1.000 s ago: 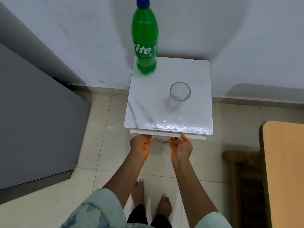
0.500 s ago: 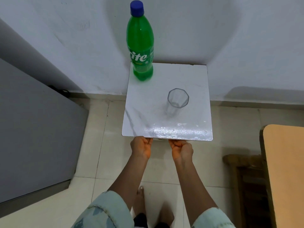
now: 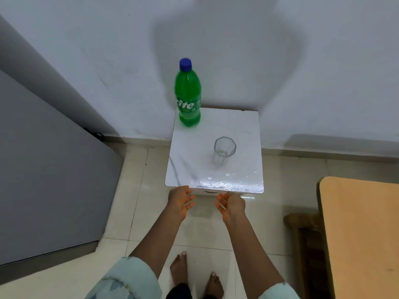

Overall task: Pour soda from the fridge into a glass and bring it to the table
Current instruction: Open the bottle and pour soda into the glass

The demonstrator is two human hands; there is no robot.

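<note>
Both hands, left (image 3: pixel 181 201) and right (image 3: pixel 231 205), hang open and empty just near the surface (image 3: pixel 194 165). On it the green bottle (image 3: pixel 187 96) stands far left, and the glass (image 3: pixel 224 147) stands apart.

I see a green bottle (image 3: pixel 187 98) with a blue cap (image 3: pixel 185 64) and white lettering, a clear glass (image 3: pixel 224 147), and a white marbled tabletop (image 3: pixel 194 160) veined in grey. The fridge (image 3: pixel 43 180) reads flat grey, the floor tiles (image 3: pixel 133 201) cream, the larger table (image 3: pixel 362 234) tan, and the sleeves (image 3: pixel 129 281) pale mint with bluish patches.
</note>
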